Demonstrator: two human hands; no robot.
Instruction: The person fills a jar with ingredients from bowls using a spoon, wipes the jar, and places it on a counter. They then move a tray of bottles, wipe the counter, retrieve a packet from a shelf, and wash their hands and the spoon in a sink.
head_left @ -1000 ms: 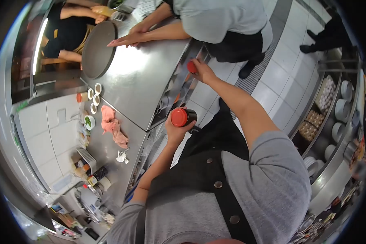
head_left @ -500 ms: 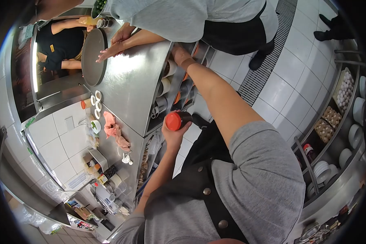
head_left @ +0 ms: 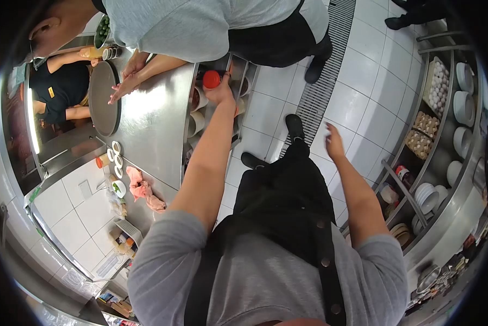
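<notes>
left hand (head_left: 220,93) clasped on a red-lidded jar (head_left: 212,80) at the under-counter shelf
the jar sits among the pots (head_left: 197,124) at the shelf opening, its lid facing the camera; the right hand (head_left: 334,142) hangs free over the tiled floor (head_left: 354,101), fingers loosely parted. a yellow badge (head_left: 51,92) on the black shirt (head_left: 65,89) and a red label (head_left: 402,171) on the bottle in the rack (head_left: 388,187) are too small to read.

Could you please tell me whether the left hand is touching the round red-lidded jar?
Touching: the head view shows the left hand gripping the round red-lidded jar, with no gap between them.
</notes>
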